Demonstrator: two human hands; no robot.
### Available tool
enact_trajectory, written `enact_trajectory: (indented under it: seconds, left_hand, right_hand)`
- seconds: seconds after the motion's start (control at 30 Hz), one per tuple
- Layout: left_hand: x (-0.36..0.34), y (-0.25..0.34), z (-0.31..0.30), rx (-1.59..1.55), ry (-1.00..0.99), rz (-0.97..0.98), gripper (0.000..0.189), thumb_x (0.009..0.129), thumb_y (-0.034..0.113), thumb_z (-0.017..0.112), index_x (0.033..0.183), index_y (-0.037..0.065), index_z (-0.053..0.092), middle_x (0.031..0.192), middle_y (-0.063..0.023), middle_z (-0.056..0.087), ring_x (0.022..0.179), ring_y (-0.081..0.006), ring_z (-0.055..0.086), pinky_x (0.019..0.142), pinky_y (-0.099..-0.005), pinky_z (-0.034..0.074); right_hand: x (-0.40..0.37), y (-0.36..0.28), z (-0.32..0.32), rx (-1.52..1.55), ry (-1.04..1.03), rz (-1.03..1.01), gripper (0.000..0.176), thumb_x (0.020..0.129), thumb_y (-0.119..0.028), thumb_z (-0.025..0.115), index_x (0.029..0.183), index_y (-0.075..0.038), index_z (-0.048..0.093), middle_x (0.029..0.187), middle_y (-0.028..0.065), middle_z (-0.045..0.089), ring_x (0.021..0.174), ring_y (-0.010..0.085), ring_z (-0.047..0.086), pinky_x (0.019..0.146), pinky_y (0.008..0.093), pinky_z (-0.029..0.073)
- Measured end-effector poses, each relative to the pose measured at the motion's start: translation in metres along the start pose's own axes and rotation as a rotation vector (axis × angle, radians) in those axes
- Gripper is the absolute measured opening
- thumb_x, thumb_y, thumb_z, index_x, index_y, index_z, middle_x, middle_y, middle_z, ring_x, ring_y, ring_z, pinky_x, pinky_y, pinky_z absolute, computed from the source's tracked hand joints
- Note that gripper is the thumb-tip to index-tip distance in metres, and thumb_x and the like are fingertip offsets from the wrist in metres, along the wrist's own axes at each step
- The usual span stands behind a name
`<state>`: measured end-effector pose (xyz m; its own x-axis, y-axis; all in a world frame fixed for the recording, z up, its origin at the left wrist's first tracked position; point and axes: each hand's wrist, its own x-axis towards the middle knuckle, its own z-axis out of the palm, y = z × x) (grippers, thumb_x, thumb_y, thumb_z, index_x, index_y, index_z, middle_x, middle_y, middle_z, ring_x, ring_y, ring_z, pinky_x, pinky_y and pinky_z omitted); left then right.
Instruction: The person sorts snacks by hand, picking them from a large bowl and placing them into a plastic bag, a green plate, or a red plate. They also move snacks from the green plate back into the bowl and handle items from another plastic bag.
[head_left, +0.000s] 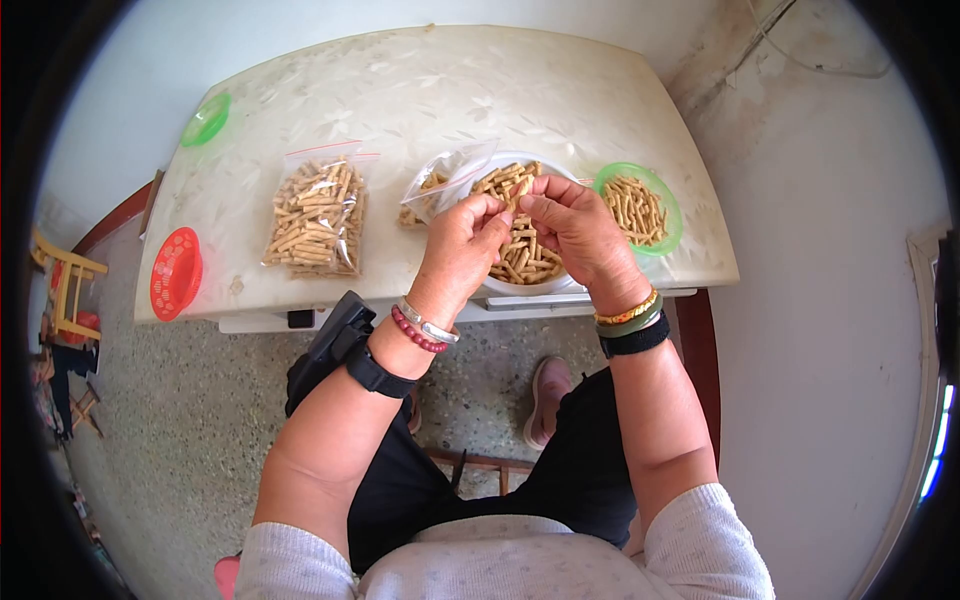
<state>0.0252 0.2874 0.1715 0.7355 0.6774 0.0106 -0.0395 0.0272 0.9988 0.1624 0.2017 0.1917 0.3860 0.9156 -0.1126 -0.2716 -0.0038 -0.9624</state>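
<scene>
My left hand [462, 243] and my right hand [582, 228] meet fingertip to fingertip over a white bowl [480, 290] full of short beige sticks [530, 262]. Both are closed in a pinch on a short beige stick [522, 188], partly hidden by the fingers. Left of the bowl, an open clear zip bag [448, 178] with some sticks inside leans against the rim. Farther left lies a zip bag [318, 215] packed with the same sticks. A green basket [676, 215] of thinner-looking sticks stands to the right of the bowl.
A red plastic basket [176, 274] is at the table's left edge, a green dish [206, 119] at its far left corner. The pale table [400, 90] stands against the wall, with another wall [810, 300] at the right. A wooden chair [68, 285] is at far left.
</scene>
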Motion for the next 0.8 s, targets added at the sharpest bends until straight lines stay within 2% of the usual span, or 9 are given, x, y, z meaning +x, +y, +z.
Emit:
enact_trajectory:
  seconds: [0.1,0.17,0.2,0.23,0.3,0.43,0.5,0.67,0.8]
  left_hand:
    - [0.000,0.000,-0.003,0.035,-0.009,0.049,0.012,0.092,0.011,0.056,0.096,0.001,0.061,0.075,0.0012,0.060,0.063,-0.0041,0.053,0.054,-0.0177,0.041]
    - [-0.001,0.010,-0.011,0.352,0.203,0.495,0.011,0.091,0.007,0.056,0.097,0.001,0.062,0.077,0.0012,0.061,0.069,-0.0044,0.055,0.059,-0.0185,0.044]
    - [0.000,0.017,-0.016,0.320,0.311,0.590,0.007,0.085,0.007,0.061,0.091,0.002,0.062,0.078,-0.0083,0.065,0.068,-0.0178,0.062,0.062,-0.0282,0.049]
    - [-0.003,0.032,-0.022,0.365,0.397,0.625,0.008,0.084,0.006,0.062,0.091,0.002,0.062,0.079,-0.0085,0.065,0.067,-0.0185,0.062,0.061,-0.0284,0.049]
    - [0.003,0.040,-0.039,0.457,0.531,0.640,0.011,0.083,0.007,0.064,0.093,0.003,0.064,0.080,-0.0082,0.064,0.066,-0.0178,0.060,0.061,-0.0286,0.049]
    - [0.029,0.027,-0.066,0.572,0.448,0.580,0.016,0.081,0.009,0.067,0.096,0.004,0.065,0.081,-0.0080,0.063,0.067,-0.0173,0.059,0.062,-0.0292,0.048]
    - [0.037,0.018,-0.072,0.577,0.389,0.490,0.021,0.078,0.012,0.070,0.098,0.005,0.065,0.082,-0.0082,0.063,0.069,-0.0180,0.059,0.064,-0.0301,0.049]
    - [0.041,0.016,-0.068,0.678,0.277,0.357,0.015,0.083,0.010,0.066,0.094,0.000,0.067,0.073,-0.0053,0.066,0.061,-0.0071,0.055,0.057,-0.0224,0.046]
    - [0.043,0.020,-0.066,0.630,0.345,0.317,0.012,0.084,0.010,0.065,0.090,-0.001,0.066,0.071,-0.0040,0.065,0.061,-0.0060,0.055,0.058,-0.0216,0.045]
  right_hand:
    - [0.001,-0.003,0.004,0.051,0.060,-0.039,0.004,0.090,-0.011,0.059,0.089,-0.008,0.058,0.077,-0.0017,0.059,0.056,0.0022,0.042,0.049,0.0169,0.033]
    - [0.001,-0.009,0.008,0.102,0.069,-0.063,0.005,0.089,-0.013,0.059,0.087,-0.008,0.057,0.076,-0.0014,0.060,0.056,0.0016,0.041,0.049,0.0167,0.034]
    - [0.002,-0.010,0.009,0.154,0.080,-0.087,0.007,0.089,-0.015,0.059,0.085,-0.009,0.057,0.076,-0.0010,0.061,0.056,0.0011,0.041,0.049,0.0164,0.034]
    - [0.004,-0.010,0.009,0.158,0.084,-0.091,0.007,0.089,-0.015,0.059,0.085,-0.009,0.057,0.076,-0.0010,0.061,0.056,0.0011,0.041,0.049,0.0164,0.034]
    - [0.008,-0.008,0.009,0.176,0.068,-0.183,0.007,0.091,-0.015,0.056,0.089,-0.009,0.055,0.079,0.0023,0.065,0.056,0.0011,0.040,0.050,0.0167,0.034]
    - [0.017,-0.006,0.031,0.036,0.189,-0.256,0.006,0.091,-0.012,0.056,0.092,-0.007,0.054,0.081,0.0043,0.066,0.059,0.0027,0.046,0.054,0.0175,0.039]
    - [0.030,0.007,0.039,-0.110,0.146,-0.481,0.005,0.089,-0.008,0.056,0.092,-0.004,0.053,0.082,0.0058,0.067,0.066,0.0065,0.055,0.062,0.0192,0.044]
    - [0.042,0.012,0.061,-0.501,0.209,-0.677,0.011,0.084,-0.006,0.061,0.093,-0.004,0.057,0.078,0.0134,0.067,0.071,0.0224,0.067,0.061,0.0324,0.051]
    - [0.045,0.015,0.063,-0.867,0.203,-0.617,0.014,0.084,-0.015,0.061,0.093,-0.005,0.059,0.073,0.0164,0.065,0.068,0.0328,0.064,0.061,0.0410,0.051]
